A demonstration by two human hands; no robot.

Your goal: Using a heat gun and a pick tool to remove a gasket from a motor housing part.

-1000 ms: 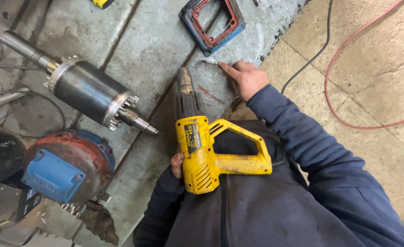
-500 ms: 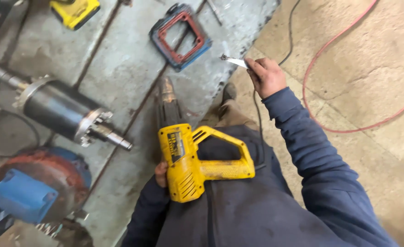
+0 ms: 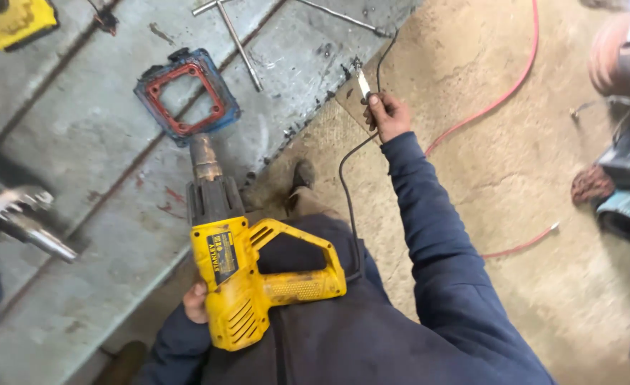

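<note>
Fingers (image 3: pixel 376 107) pinch one small blade (image 3: pixel 363 84) | one yellow heat gun (image 3: pixel 247 274) on lap

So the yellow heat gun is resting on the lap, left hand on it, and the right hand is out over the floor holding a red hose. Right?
Not quite. In the head view the right hand holds a small pale blade-like piece, not the red hose, which lies untouched on the floor. The rest holds: yellow heat gun on the lap, left hand on it.
</note>
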